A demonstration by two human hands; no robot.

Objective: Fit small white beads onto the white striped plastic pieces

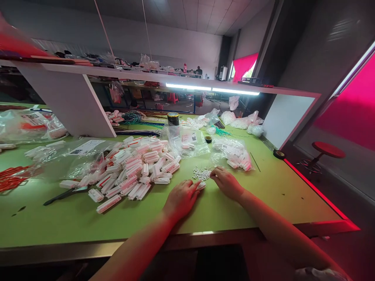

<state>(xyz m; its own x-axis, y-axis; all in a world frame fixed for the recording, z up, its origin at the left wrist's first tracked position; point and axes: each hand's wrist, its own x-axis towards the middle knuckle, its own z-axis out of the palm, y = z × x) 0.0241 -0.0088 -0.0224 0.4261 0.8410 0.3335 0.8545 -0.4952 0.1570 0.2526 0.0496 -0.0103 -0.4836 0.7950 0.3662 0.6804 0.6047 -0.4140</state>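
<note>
My left hand (182, 198) rests low over the green table, its fingers closed on a white plastic connector housing (201, 186) that pokes out past the fingertips. My right hand (227, 183) is beside it, thumb and forefinger pinched together; whatever is between them is too small to make out. Just beyond both hands lies a scatter of tiny white plastic pieces (201, 173). To the left of my left hand spreads a big heap of similar white housings (134, 166), some with reddish tints.
A clear bag of white parts (234, 154) lies beyond my right hand, near a small tape roll (208, 139). Another labelled bag (189, 142) sits behind the heap. A black-handled tool (60, 196) lies at left. A shelf (187, 80) with lit tubes spans the table.
</note>
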